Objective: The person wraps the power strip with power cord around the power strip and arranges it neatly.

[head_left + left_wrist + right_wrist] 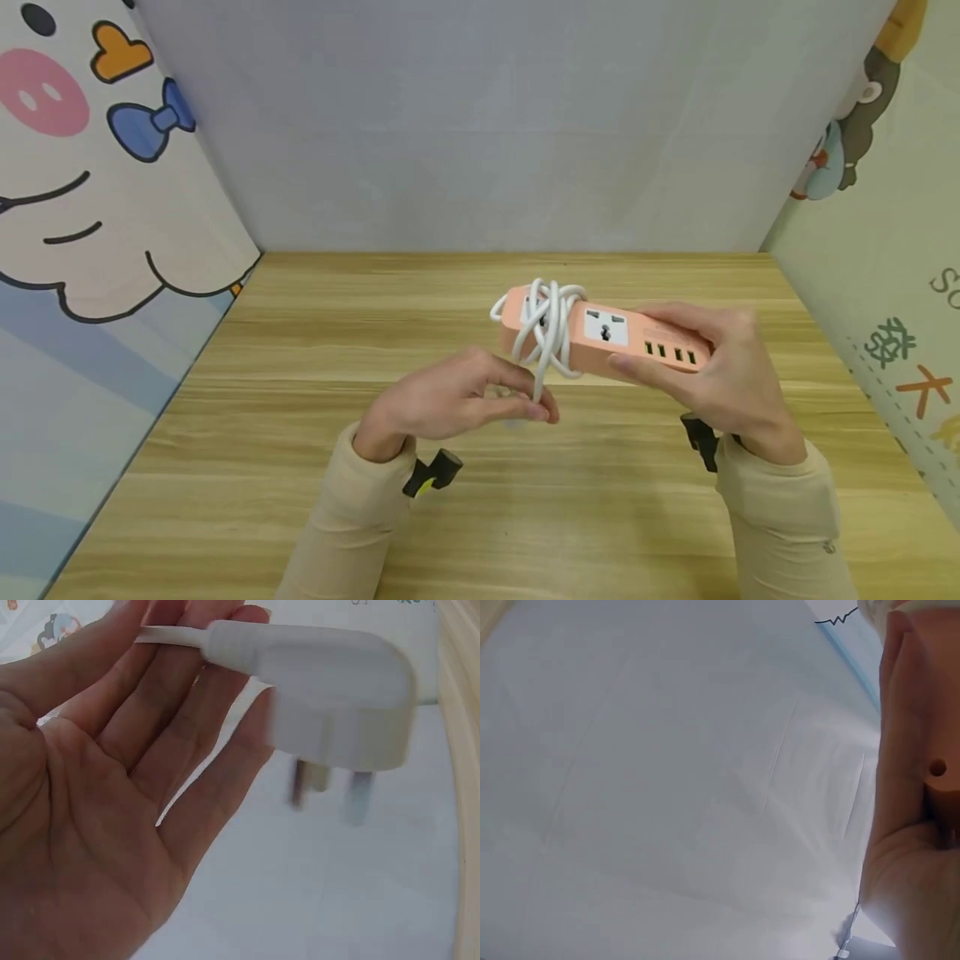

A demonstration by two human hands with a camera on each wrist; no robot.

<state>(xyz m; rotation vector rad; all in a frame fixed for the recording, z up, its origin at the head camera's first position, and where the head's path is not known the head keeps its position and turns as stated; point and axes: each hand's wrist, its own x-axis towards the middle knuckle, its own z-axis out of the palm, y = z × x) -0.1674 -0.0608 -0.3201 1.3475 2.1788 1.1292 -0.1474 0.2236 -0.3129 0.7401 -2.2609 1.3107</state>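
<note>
A pink power strip (606, 327) with white sockets and several USB ports is held above the table by my right hand (720, 371), thumb on the near side and fingers round the far side. Its white cord (553, 329) is wound in several loops about the strip's left end. My left hand (457, 396) pinches the cord's free end between thumb and fingers, just below the loops. In the left wrist view the white plug (337, 694) with its three pins hangs past those fingers. The right wrist view catches the strip's underside (941, 712) against the right palm.
The wooden table (300, 483) spreads under both hands. A pale grey wall (480, 125) rises behind it. Cartoon-printed panels (97, 208) flank the left side, with another printed panel (885, 275) on the right. Small black wrist mounts (433, 473) sit at the cuffs.
</note>
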